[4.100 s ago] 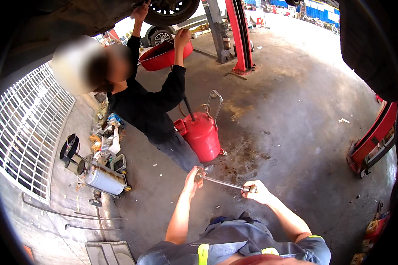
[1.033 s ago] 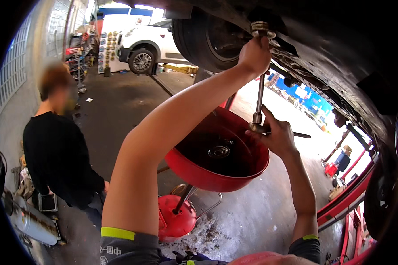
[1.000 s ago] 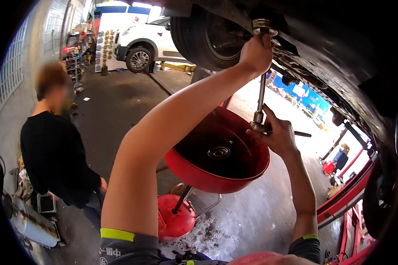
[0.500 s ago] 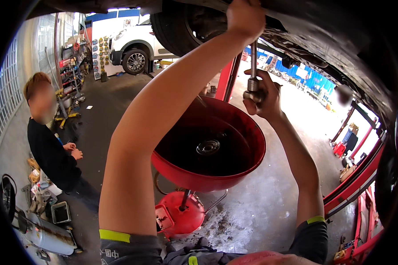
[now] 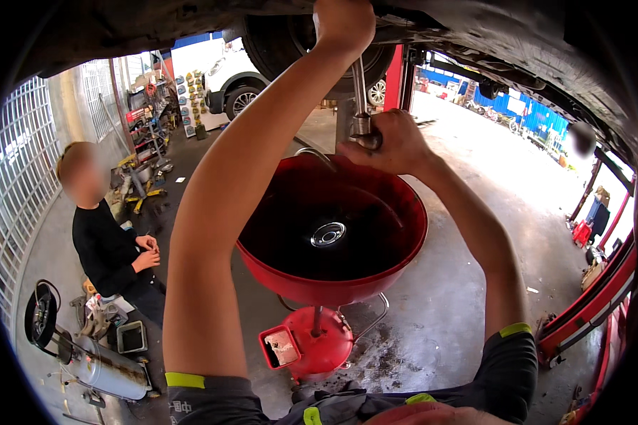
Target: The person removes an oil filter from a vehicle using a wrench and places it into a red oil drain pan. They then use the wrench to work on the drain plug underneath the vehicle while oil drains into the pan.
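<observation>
I am under a raised car (image 5: 517,35). My left hand (image 5: 344,21) is up at its underside, closed around the top of a metal ratchet extension (image 5: 360,92). My right hand (image 5: 390,142) grips the ratchet's lower end, about chest height above the pan. Directly below both hands stands a red oil drain pan (image 5: 333,234) on a red wheeled tank (image 5: 312,343); its bowl is dark and wet with a metal drain hole in the middle.
A person in black (image 5: 110,248) stands at the left by a grey cylinder tank (image 5: 106,368) and tools on the floor. Red lift arms (image 5: 588,304) lie at the right. A white car (image 5: 234,81) and shelves are behind. The floor is stained around the tank.
Four seconds ago I held the ratchet low while the other person set the pan. Since then both my hands rose to the underside; over the last second they shifted left with the tool.
</observation>
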A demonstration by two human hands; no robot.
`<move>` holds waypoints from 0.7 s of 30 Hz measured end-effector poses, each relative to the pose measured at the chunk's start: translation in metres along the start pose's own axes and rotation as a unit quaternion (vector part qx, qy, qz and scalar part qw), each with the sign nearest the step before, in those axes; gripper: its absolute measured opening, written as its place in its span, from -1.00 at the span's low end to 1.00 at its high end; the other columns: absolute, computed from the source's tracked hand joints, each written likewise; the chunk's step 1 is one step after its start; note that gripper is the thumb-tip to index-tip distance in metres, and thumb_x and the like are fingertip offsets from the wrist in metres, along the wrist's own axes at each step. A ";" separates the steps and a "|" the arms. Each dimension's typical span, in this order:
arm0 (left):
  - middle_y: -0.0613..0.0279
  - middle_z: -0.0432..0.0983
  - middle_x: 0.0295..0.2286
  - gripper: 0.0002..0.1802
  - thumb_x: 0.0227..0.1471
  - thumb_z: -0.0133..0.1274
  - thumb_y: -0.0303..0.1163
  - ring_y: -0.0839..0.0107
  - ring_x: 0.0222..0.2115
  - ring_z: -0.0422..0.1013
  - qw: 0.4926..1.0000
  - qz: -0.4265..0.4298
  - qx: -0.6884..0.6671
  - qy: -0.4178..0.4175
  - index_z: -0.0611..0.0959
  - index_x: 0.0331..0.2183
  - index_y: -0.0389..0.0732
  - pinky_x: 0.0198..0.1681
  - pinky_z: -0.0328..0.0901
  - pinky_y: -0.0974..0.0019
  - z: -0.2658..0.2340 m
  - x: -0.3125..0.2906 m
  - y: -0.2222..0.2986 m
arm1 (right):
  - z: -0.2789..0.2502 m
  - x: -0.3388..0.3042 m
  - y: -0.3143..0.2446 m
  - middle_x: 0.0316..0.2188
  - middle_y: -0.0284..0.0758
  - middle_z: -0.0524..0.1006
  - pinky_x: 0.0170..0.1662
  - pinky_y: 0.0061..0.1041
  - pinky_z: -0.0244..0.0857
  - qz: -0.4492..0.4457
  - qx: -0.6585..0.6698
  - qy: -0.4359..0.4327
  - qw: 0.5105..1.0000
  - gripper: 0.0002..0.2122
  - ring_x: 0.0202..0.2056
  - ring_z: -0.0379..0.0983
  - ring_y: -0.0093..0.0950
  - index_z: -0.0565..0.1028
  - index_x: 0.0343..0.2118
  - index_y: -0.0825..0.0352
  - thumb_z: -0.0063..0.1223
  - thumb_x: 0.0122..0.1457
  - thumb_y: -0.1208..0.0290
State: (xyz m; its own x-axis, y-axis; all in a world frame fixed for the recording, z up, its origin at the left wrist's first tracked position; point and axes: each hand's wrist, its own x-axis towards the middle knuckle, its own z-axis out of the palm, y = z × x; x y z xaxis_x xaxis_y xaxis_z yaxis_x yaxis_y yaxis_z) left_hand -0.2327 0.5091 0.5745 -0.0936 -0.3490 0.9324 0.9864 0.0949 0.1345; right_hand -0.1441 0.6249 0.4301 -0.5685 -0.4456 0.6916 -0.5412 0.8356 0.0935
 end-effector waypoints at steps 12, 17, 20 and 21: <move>0.40 0.25 -0.66 -0.66 0.41 -0.15 -0.18 0.55 -0.73 0.18 0.931 -0.152 -0.330 -0.047 0.49 -0.39 -0.15 -0.65 0.08 0.34 0.014 0.006 -0.021 | -0.011 -0.006 -0.005 -0.74 -0.22 0.50 -0.49 -0.25 0.44 -0.046 -0.073 0.058 0.995 -0.47 -0.61 0.53 -0.15 0.53 -0.73 0.22 0.25 -0.06 -0.25; 0.39 0.28 -0.60 -0.71 0.37 -0.10 -0.09 0.56 -0.68 0.20 0.902 -0.211 -0.372 -0.058 0.44 -0.32 -0.07 -0.69 0.02 0.33 0.012 -0.004 0.003 | 0.025 -0.004 0.010 -0.75 -0.41 0.34 -0.53 -0.50 0.19 0.015 0.447 0.044 0.893 -0.71 -0.65 0.25 -0.61 0.41 -0.65 0.29 0.28 -0.04 0.25; 0.42 0.22 -0.66 -0.68 0.39 -0.17 0.00 0.56 -0.74 0.14 0.865 -0.306 -0.377 -0.125 0.43 -0.33 0.03 -0.73 -0.01 0.40 -0.008 -0.011 0.031 | 0.025 -0.006 0.024 -0.74 -0.44 0.33 -0.53 -0.49 0.15 -0.008 0.400 0.029 0.916 -0.75 -0.64 0.24 -0.62 0.40 -0.63 0.29 0.23 0.00 0.30; 0.43 0.21 -0.68 -0.66 0.40 -0.19 0.02 0.57 -0.76 0.13 0.861 -0.313 -0.374 -0.144 0.43 -0.34 0.05 -0.73 -0.01 0.42 -0.013 -0.012 0.030 | 0.024 -0.005 0.023 -0.75 -0.44 0.33 -0.54 -0.48 0.15 -0.018 0.370 0.021 0.929 -0.75 -0.64 0.24 -0.62 0.39 -0.64 0.29 0.21 0.01 0.31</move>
State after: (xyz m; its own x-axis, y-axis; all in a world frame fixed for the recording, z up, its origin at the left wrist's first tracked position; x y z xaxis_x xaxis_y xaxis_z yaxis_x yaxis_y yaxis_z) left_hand -0.2007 0.5042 0.5630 -0.5619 0.1430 0.8147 0.5322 -0.6915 0.4884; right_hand -0.1691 0.6389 0.4114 -0.5248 -0.4429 0.7269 -0.8463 0.3633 -0.3896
